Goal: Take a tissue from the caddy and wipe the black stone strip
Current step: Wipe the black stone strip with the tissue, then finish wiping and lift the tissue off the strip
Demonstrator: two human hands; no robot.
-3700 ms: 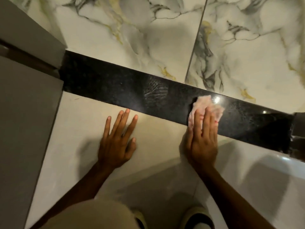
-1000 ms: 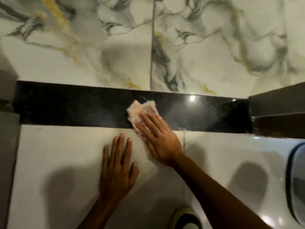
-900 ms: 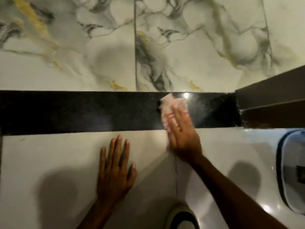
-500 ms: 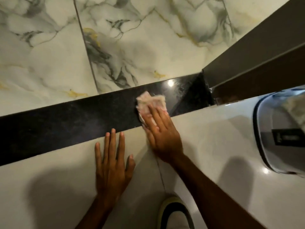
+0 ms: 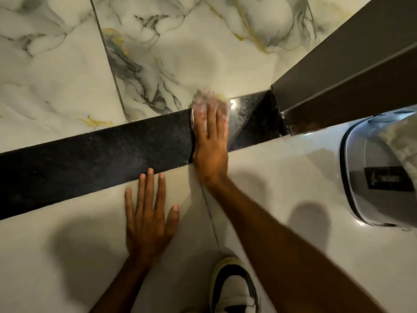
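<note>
A black stone strip (image 5: 94, 154) runs across the floor from lower left to upper right, between marbled tiles and plain white tiles. My right hand (image 5: 211, 141) lies flat across the strip near its right end, pressing a crumpled pinkish-white tissue (image 5: 204, 100) under its fingers. The tissue sticks out past the fingertips onto the strip's far edge and is blurred. My left hand (image 5: 147, 219) rests flat, fingers spread, on the white tile just below the strip, holding nothing. A grey caddy (image 5: 381, 175) stands at the right edge.
A dark door frame (image 5: 352, 64) closes off the strip's right end. Veined marble tiles (image 5: 158, 53) fill the far side. A black-and-white shoe (image 5: 234, 288) shows at the bottom centre on the white floor (image 5: 282, 168).
My right hand has slid the tissue right along the strip and farther across it, toward the door frame. The left hand stays planted. The view has swung, showing more of the caddy.
</note>
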